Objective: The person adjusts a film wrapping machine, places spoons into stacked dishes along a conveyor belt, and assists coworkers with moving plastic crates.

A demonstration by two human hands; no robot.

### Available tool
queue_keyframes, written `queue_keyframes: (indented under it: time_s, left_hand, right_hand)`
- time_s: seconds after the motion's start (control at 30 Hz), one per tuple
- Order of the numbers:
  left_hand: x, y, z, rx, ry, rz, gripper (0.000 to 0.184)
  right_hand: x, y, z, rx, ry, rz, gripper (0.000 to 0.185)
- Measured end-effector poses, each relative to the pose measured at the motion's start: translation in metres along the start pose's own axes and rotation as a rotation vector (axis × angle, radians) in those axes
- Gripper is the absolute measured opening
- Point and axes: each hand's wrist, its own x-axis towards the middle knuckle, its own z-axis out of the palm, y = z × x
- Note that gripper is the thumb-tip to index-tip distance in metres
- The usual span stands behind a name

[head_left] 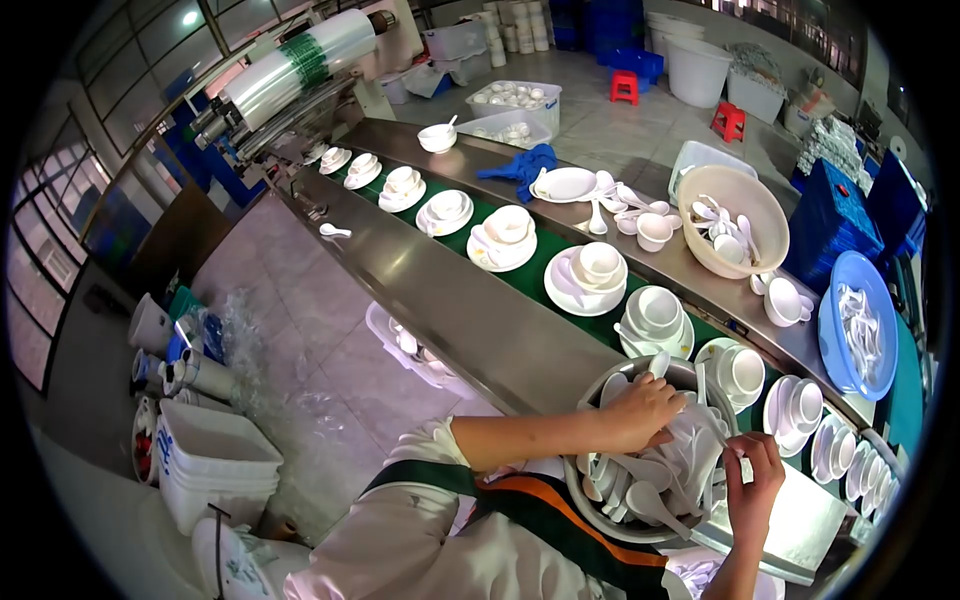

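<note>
Both hands are over a round metal basin [586, 520] heaped with white spoons [650, 500]. My left hand [643, 412] is closed around a white spoon [659, 364], whose end sticks up past the fingers. At the basin's right edge, my right hand [755, 465] has its thumb and fingers pinched together on the end of another white spoon [716, 425]. Just beyond the basin, stacked bowls on plates [655, 318] stand on the green conveyor belt [601, 325].
Several dish sets line the belt, running to a film roll [305, 62] at far left. On the steel ledge are a blue cloth [525, 170], loose spoons, a beige basin [770, 225] and a blue basin [838, 355] of spoons. White tubs [220, 455] stand on the floor at left.
</note>
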Motion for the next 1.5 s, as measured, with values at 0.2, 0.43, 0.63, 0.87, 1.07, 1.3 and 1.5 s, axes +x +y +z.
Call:
queue_keyframes:
  time_s: [0.2, 0.43, 0.63, 0.87, 1.07, 1.3, 1.5]
  left_hand:
    - [0.000, -0.003, -0.007, -0.089, 0.064, -0.032, 0.036]
    - [-0.002, -0.004, -0.012, -0.291, 0.049, -0.009, 0.021]
    - [-0.009, 0.004, -0.038, -0.347, -0.107, -0.051, 0.023]
    - [0.017, 0.042, -0.040, -0.291, -0.040, -0.083, 0.013]
    - [0.018, 0.040, -0.037, -0.326, -0.043, -0.162, 0.006]
    - [0.018, 0.033, -0.026, -0.426, -0.154, -0.253, 0.015]
    - [0.016, 0.024, -0.027, -0.507, -0.010, -0.373, 0.008]
  right_hand:
    - [-0.019, 0.018, 0.010, 0.112, -0.124, 0.228, 0.019]
    - [-0.021, 0.026, 0.013, -0.034, -0.131, 0.141, 0.024]
    - [-0.028, 0.029, 0.000, -0.105, -0.105, 0.011, 0.018]
    - [-0.046, 0.059, -0.021, 0.065, 0.193, 0.070, 0.016]
    - [-0.071, 0.099, -0.045, 0.594, 0.448, 0.610, 0.018]
    - [-0.117, 0.207, -0.079, 0.638, 0.920, 0.805, 0.019]
    - [-0.154, 0.281, -0.122, 0.423, 1.174, 0.793, 0.019]
